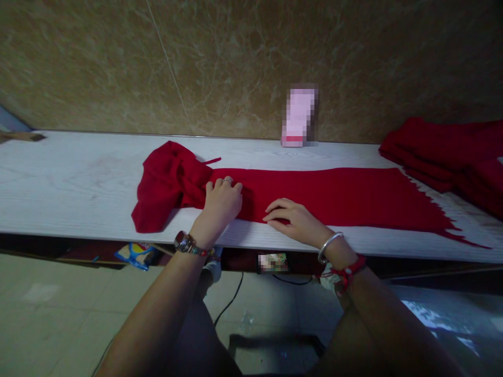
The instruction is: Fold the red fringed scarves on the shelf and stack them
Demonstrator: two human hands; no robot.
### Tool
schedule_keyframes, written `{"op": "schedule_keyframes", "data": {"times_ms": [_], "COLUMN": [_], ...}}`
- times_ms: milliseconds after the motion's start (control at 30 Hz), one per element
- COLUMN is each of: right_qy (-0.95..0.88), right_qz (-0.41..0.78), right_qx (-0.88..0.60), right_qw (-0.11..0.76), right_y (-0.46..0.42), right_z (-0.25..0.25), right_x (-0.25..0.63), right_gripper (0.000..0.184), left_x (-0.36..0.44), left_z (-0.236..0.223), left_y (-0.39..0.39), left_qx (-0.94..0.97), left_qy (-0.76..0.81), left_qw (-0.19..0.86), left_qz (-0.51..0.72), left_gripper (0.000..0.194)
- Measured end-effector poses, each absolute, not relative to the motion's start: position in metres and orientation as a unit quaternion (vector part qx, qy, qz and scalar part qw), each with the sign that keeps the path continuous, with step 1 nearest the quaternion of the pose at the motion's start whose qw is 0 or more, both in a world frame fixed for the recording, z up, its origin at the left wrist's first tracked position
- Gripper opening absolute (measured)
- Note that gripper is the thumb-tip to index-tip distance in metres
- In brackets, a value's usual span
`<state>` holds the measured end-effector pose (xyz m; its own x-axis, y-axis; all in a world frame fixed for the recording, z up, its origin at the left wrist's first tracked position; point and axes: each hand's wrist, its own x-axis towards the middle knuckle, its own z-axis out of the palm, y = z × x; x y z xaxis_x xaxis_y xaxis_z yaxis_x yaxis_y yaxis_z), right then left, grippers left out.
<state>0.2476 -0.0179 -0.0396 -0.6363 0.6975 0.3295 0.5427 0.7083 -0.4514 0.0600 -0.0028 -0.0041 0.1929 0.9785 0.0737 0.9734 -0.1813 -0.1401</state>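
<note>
A long strip of red fabric, which looks knitted, lies flat along the white tabletop. Its right end is ragged with loose strands, and its left end is bunched into a folded heap with a thin red strand sticking out. My left hand presses down with curled fingers where the heap meets the flat part; its fingertips are partly hidden against the fabric. Near the strip's front edge, my right hand rests with fingers stretched and slightly bent, touching the fabric without gripping it.
A pile of red fabric lies at the right end of the table. A pink, blurred-out object leans on the marbled wall. On a shelf below are a blue-and-yellow packet and a blurred item. Cables hang underneath.
</note>
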Motion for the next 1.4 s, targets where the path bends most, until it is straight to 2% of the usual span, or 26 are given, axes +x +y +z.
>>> {"op": "schedule_keyframes", "data": {"times_ms": [233,400,500,633,800,967,1167,1300,1400], "right_qy": [-0.875,-0.824,-0.824,-0.827,-0.808,-0.793,-0.791,-0.783,-0.78], "right_qz": [0.214,0.244,0.194,0.108,0.134,0.169,0.218,0.292,0.302], "right_qx": [-0.362,-0.453,-0.505,-0.55,-0.57,-0.571,-0.552,-0.537,-0.537], "right_qw": [0.239,0.239,0.17,0.032,-0.065,-0.126,-0.152,-0.117,-0.108], "right_y": [-0.014,0.032,0.072,0.108,0.124,0.127,0.123,0.122,0.124], "right_z": [-0.026,0.008,0.022,0.029,0.031,0.036,0.043,0.046,0.045], "right_x": [0.251,0.236,0.206,0.162,0.136,0.135,0.138,0.142,0.147], "right_gripper": [0.017,0.022,0.025,0.03,0.028,0.018,0.013,0.013,0.01], "left_x": [0.045,0.045,0.046,0.044,0.04,0.039,0.04,0.04,0.04], "left_z": [-0.006,-0.003,0.001,0.002,0.004,0.007,0.005,0.002,0.003], "left_y": [-0.003,-0.019,-0.024,-0.024,-0.019,-0.019,-0.018,-0.018,-0.018], "left_qx": [-0.79,-0.765,-0.746,-0.751,-0.763,-0.763,-0.764,-0.766,-0.765], "left_qy": [-0.613,-0.644,-0.665,-0.659,-0.644,-0.642,-0.641,-0.64,-0.641], "left_qw": [0.004,-0.004,0.0,-0.006,-0.042,-0.063,-0.06,-0.057,-0.055], "left_qz": [0.033,0.019,0.031,0.041,0.043,0.042,0.037,0.029,0.023], "left_gripper": [0.034,0.033,0.03,0.032,0.034,0.031,0.032,0.032,0.031]}}
